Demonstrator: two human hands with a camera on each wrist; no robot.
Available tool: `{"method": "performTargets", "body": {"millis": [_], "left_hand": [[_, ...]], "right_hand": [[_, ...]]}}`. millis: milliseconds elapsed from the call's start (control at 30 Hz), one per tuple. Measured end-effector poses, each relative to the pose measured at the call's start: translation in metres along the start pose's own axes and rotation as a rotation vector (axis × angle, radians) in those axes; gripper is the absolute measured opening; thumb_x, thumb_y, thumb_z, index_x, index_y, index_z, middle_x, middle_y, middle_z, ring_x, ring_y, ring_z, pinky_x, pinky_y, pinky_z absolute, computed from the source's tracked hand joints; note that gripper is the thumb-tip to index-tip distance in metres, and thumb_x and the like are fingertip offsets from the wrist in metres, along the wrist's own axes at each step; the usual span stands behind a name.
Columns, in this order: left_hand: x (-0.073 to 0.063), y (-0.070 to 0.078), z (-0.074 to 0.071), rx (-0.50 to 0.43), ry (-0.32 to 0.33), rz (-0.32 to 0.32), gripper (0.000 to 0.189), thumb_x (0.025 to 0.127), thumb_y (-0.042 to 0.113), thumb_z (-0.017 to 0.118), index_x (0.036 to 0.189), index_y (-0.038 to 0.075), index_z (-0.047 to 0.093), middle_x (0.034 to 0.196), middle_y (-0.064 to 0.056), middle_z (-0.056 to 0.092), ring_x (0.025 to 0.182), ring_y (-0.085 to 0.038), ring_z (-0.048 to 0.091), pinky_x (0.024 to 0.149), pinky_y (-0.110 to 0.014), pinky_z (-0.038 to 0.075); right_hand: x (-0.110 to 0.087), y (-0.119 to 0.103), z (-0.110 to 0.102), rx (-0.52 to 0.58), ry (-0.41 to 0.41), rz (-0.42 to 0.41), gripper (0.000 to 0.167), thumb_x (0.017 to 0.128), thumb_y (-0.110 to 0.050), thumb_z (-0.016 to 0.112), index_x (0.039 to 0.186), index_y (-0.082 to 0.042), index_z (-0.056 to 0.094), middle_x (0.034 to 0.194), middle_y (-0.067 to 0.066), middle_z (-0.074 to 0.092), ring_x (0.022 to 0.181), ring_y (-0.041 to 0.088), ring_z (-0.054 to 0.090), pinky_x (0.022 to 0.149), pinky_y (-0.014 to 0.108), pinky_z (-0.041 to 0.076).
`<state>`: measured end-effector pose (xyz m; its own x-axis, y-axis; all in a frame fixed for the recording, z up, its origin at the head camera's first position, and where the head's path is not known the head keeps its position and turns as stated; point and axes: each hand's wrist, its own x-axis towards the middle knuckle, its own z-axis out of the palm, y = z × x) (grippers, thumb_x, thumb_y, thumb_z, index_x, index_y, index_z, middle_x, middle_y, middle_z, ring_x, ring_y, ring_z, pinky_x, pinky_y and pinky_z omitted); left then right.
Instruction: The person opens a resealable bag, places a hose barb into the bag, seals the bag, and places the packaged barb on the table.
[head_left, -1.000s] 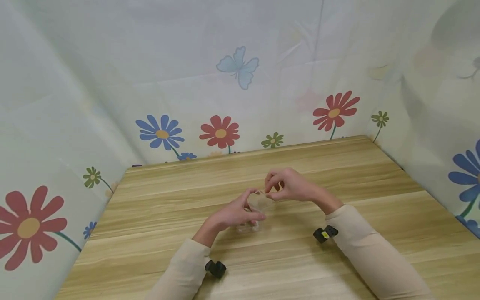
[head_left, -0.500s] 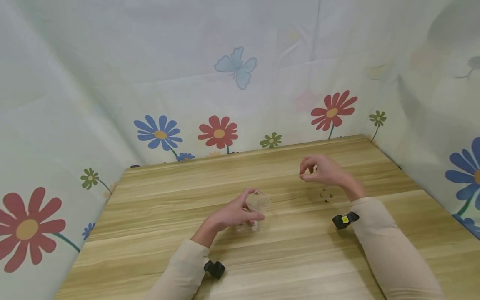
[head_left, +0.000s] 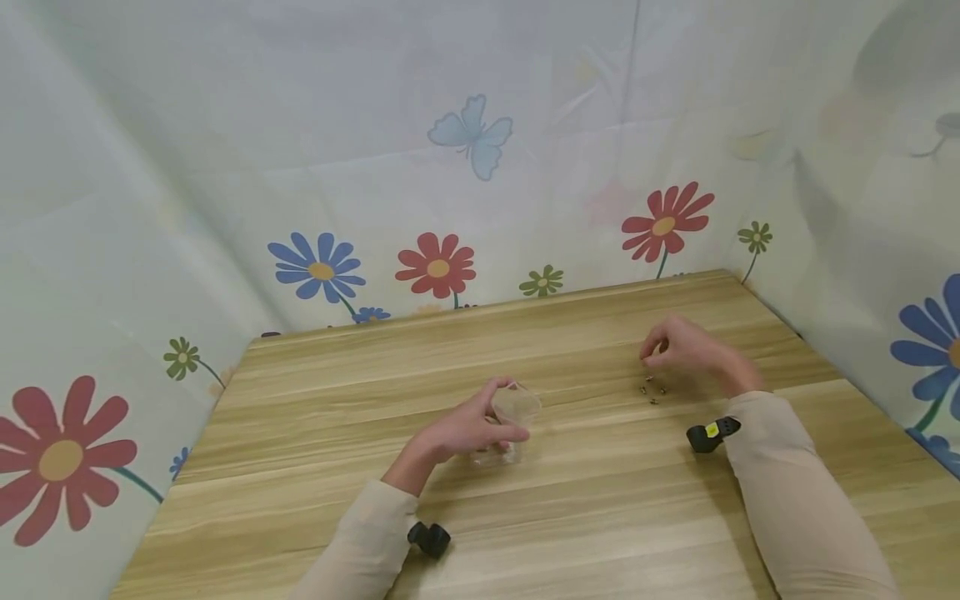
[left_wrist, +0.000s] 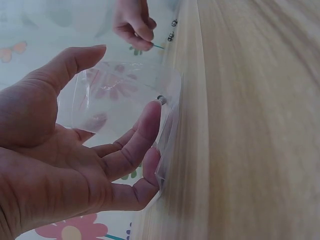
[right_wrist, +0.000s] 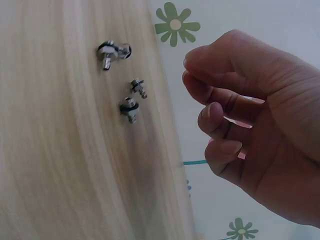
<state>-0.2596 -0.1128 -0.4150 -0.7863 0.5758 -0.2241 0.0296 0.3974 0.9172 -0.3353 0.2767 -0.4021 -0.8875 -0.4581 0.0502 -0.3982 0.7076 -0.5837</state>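
Observation:
My left hand (head_left: 468,429) holds a clear plastic container (head_left: 517,404) upright on the table, fingers and thumb around its sides. In the left wrist view a small dark piece shows in the container (left_wrist: 120,82), near my fingertip. To the right, my right hand (head_left: 686,350) hovers just above several small metal fittings (head_left: 653,402) on the wood. The right wrist view shows these silver fittings (right_wrist: 129,109) with dark rings around them. Loosely curled, the fingers of my right hand (right_wrist: 245,115) are apart from them, with nothing visible between thumb and index finger.
The wood-grain table (head_left: 375,375) ends at a hanging cloth backdrop (head_left: 360,167) printed with flowers, at the back and both sides. A black wrist camera (head_left: 430,540) sits on the left sleeve, and another black wrist camera (head_left: 708,433) on the right.
My right hand has moved away from the container's mouth, rightward, and has come down over the small metal fittings. My left hand and the container have stayed in place.

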Motion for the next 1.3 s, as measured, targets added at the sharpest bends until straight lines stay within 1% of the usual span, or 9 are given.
{"method": "performTargets", "body": {"millis": [167, 300, 467, 667, 800, 967, 1033, 1133, 1300], "left_hand": [[0.001, 0.000, 0.000, 0.012, 0.005, 0.002, 0.078, 0.089, 0.030, 0.078, 0.149, 0.022, 0.029, 0.103, -0.018, 0.060, 0.084, -0.031, 0.066, 0.073, -0.039, 0.050], [0.000, -0.001, 0.000, 0.011, 0.006, 0.002, 0.077, 0.089, 0.030, 0.078, 0.148, 0.022, 0.029, 0.106, -0.018, 0.058, 0.084, -0.031, 0.066, 0.074, -0.040, 0.050], [0.000, -0.001, 0.000, 0.013, 0.006, 0.002, 0.077, 0.089, 0.030, 0.078, 0.148, 0.022, 0.030, 0.105, -0.018, 0.058, 0.083, -0.030, 0.066, 0.073, -0.039, 0.050], [0.001, -0.002, 0.000, 0.016, 0.006, 0.006, 0.077, 0.089, 0.030, 0.078, 0.149, 0.022, 0.029, 0.105, -0.018, 0.058, 0.082, -0.029, 0.066, 0.072, -0.039, 0.050], [0.001, -0.003, 0.000, 0.012, 0.005, 0.006, 0.077, 0.089, 0.030, 0.078, 0.149, 0.022, 0.029, 0.105, -0.018, 0.058, 0.083, -0.029, 0.066, 0.073, -0.038, 0.050], [0.001, -0.003, -0.001, 0.014, 0.004, 0.007, 0.076, 0.089, 0.030, 0.078, 0.148, 0.023, 0.030, 0.106, -0.018, 0.058, 0.082, -0.029, 0.067, 0.072, -0.038, 0.050], [0.002, -0.003, -0.001, 0.017, 0.003, 0.007, 0.076, 0.089, 0.030, 0.078, 0.148, 0.023, 0.031, 0.105, -0.018, 0.058, 0.082, -0.029, 0.067, 0.072, -0.038, 0.050], [0.002, -0.003, -0.001, 0.019, 0.004, 0.005, 0.076, 0.089, 0.030, 0.078, 0.148, 0.023, 0.031, 0.105, -0.017, 0.058, 0.082, -0.029, 0.067, 0.073, -0.038, 0.050], [0.001, -0.003, -0.001, 0.010, 0.004, 0.000, 0.077, 0.089, 0.030, 0.078, 0.149, 0.023, 0.030, 0.106, -0.018, 0.058, 0.084, -0.030, 0.067, 0.074, -0.039, 0.050]], "right_hand": [[-0.002, 0.005, 0.002, 0.012, -0.078, 0.078, 0.009, 0.085, -0.002, 0.069, 0.092, -0.001, 0.075, 0.088, 0.003, 0.067, 0.079, 0.020, 0.058, 0.070, 0.034, 0.049], [0.000, 0.009, 0.005, 0.006, -0.124, 0.054, 0.007, 0.084, -0.003, 0.071, 0.090, -0.001, 0.075, 0.086, 0.003, 0.069, 0.077, 0.018, 0.059, 0.070, 0.033, 0.049], [-0.001, 0.009, 0.005, -0.034, -0.156, 0.053, 0.007, 0.084, -0.004, 0.073, 0.090, -0.003, 0.076, 0.086, 0.001, 0.070, 0.075, 0.015, 0.058, 0.069, 0.033, 0.049], [0.000, 0.010, 0.006, -0.055, -0.150, 0.033, 0.004, 0.083, -0.002, 0.073, 0.085, -0.002, 0.075, 0.082, 0.001, 0.068, 0.071, 0.015, 0.055, 0.066, 0.032, 0.047], [-0.001, 0.009, 0.006, -0.057, -0.140, 0.035, 0.004, 0.083, -0.002, 0.072, 0.085, -0.002, 0.075, 0.081, 0.001, 0.067, 0.071, 0.015, 0.055, 0.065, 0.032, 0.047], [-0.002, 0.000, 0.003, -0.048, -0.107, 0.069, 0.011, 0.085, -0.002, 0.069, 0.092, -0.003, 0.077, 0.089, 0.003, 0.068, 0.077, 0.019, 0.057, 0.068, 0.033, 0.049], [-0.002, -0.006, 0.000, -0.051, -0.091, 0.060, 0.011, 0.086, -0.003, 0.069, 0.094, -0.002, 0.077, 0.091, 0.004, 0.068, 0.080, 0.020, 0.057, 0.070, 0.034, 0.049], [0.000, -0.019, -0.003, -0.073, -0.066, 0.004, 0.008, 0.086, -0.004, 0.071, 0.092, -0.003, 0.077, 0.089, 0.003, 0.067, 0.080, 0.021, 0.056, 0.070, 0.035, 0.048], [0.004, -0.038, -0.004, -0.124, -0.037, -0.092, 0.003, 0.086, -0.006, 0.075, 0.089, -0.005, 0.077, 0.086, -0.001, 0.066, 0.077, 0.018, 0.053, 0.068, 0.033, 0.047]]}}
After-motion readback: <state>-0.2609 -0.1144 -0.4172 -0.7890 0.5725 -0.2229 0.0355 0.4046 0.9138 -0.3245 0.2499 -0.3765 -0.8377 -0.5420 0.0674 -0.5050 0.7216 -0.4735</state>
